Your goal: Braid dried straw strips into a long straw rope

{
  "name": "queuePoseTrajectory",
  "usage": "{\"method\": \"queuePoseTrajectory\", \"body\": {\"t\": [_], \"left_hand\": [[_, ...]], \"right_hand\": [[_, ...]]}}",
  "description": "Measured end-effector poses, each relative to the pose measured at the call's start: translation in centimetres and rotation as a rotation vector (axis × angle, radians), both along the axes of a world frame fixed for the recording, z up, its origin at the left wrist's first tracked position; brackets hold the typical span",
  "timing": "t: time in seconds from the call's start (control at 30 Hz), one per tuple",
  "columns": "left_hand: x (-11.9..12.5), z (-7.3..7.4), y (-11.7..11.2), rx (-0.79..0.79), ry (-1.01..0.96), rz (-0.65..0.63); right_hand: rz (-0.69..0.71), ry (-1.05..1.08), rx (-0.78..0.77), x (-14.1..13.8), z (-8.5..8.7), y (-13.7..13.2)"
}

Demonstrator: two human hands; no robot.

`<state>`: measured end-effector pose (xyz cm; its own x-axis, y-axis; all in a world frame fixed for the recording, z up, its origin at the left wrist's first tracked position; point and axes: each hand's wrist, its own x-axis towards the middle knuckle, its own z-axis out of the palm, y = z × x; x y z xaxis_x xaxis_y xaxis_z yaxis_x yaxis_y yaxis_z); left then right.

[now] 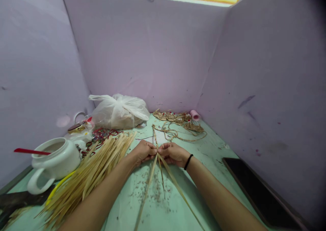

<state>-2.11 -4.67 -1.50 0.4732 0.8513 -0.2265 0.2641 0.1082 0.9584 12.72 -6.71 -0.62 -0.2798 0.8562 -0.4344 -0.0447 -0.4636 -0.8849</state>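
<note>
My left hand [144,152] and my right hand [174,153] meet at the middle of the green table, thumbs and fingers pinched together. Between them they grip a braid of dry straw strips [155,136], whose finished length runs away from me toward the back. From the pinch, several loose strips [175,183] fan out toward me; two are long and a middle one is short. A black band circles my right wrist. Left of my left forearm lies a thick bundle of flat straw strips [102,170].
A white pot [57,159] with a red stick stands at left. Behind sit a tied white plastic bag [121,112], woven straw pieces with beads [193,125] and a pink thread spool [195,115]. At right lies a dark flat slab [257,190]. Purple panels [152,54] enclose the table.
</note>
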Motion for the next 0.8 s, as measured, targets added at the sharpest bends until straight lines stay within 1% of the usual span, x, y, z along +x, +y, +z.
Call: {"method": "queuePoseTrajectory", "body": {"t": [0.07,0.13,0.27,0.33,0.43,0.53,0.67,0.8], "left_hand": [[0.0,-0.1,0.0,0.006,-0.002,-0.006],[0.0,-0.2,0.1,0.013,0.007,-0.009],[-0.2,-0.1,0.4,0.007,0.091,-0.005],[-0.5,0.0,0.5,-0.011,0.112,-0.039],[-0.8,0.6,0.4,-0.042,0.092,-0.121],[-0.9,1.1,0.2,-0.055,0.108,-0.124],[-0.4,1.0,0.0,0.04,0.188,-0.073],[0.0,0.6,0.1,0.173,0.278,-0.046]], "right_hand": [[0.064,0.078,-0.044,0.0,-0.1,0.0],[0.104,0.095,-0.071,0.0,-0.2,0.0],[0.08,-0.054,-0.05,0.0,-0.7,0.2],[0.07,-0.116,-0.016,0.0,-1.0,0.3],[0.068,-0.134,0.034,0.0,-1.3,0.3],[0.051,-0.16,0.061,-0.2,-1.4,0.3],[-0.007,-0.232,0.08,-0.6,-1.5,0.0],[-0.01,-0.191,0.079,-0.7,-1.4,-0.1]]}}
